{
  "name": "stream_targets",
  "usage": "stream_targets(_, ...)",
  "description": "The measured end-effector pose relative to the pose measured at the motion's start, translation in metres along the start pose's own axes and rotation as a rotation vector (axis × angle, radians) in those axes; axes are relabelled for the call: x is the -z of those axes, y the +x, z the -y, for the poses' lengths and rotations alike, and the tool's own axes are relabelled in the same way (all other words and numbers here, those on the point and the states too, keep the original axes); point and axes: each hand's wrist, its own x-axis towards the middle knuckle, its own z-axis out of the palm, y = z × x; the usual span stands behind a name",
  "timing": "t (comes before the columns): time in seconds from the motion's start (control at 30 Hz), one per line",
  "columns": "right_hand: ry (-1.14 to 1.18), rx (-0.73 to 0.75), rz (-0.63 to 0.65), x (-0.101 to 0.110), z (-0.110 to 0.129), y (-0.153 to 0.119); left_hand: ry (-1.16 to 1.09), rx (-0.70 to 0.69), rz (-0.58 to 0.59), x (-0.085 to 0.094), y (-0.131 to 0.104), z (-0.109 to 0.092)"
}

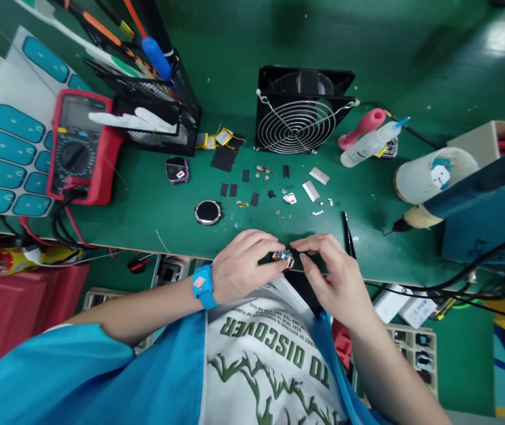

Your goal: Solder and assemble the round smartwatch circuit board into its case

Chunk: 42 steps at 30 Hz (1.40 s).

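Observation:
Near the front edge of the green table, my left hand [248, 262] grips a small electronic assembly [283, 258] between thumb and fingers. My right hand [332, 273] is just right of it, thumb and fingers apart, its fingertips close to the assembly. Black tweezers [348, 235] lie beside my right hand. Beyond my hands are a round watch [208, 212], a square watch [176, 170], small black pads [233, 190], silver strips [310, 190] and scattered tiny parts [264, 172].
A black fan [295, 118] stands at the back. At the left are a red multimeter [79, 147] and a mesh tool holder [159, 127]. A clear bottle [370, 144], a white cup [433, 174] and a soldering iron [420, 216] are at the right.

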Motion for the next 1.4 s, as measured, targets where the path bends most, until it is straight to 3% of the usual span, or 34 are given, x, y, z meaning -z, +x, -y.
stream_targets(0.2, 0.046, -0.029, -0.004, -0.002, -0.002, -0.001, 0.032, -0.005, 0.009, -0.001, -0.001, 0.0)
stream_targets(0.4, 0.066, -0.039, -0.023, -0.004, 0.0, -0.004, 0.02, 0.061, -0.056, -0.007, -0.004, -0.002)
stream_targets(0.67, 0.157, -0.125, -0.034, -0.004, -0.005, -0.009, 0.057, -0.077, -0.031, -0.004, -0.003, 0.003)
stream_targets(1.1, 0.201, -0.136, -0.061, -0.009, -0.006, -0.009, -0.052, 0.084, -0.04, -0.003, 0.002, -0.002)
stream_targets(1.4, 0.171, -0.089, -0.064, -0.008, -0.008, -0.012, -0.016, 0.045, -0.011, -0.003, 0.001, 0.0)
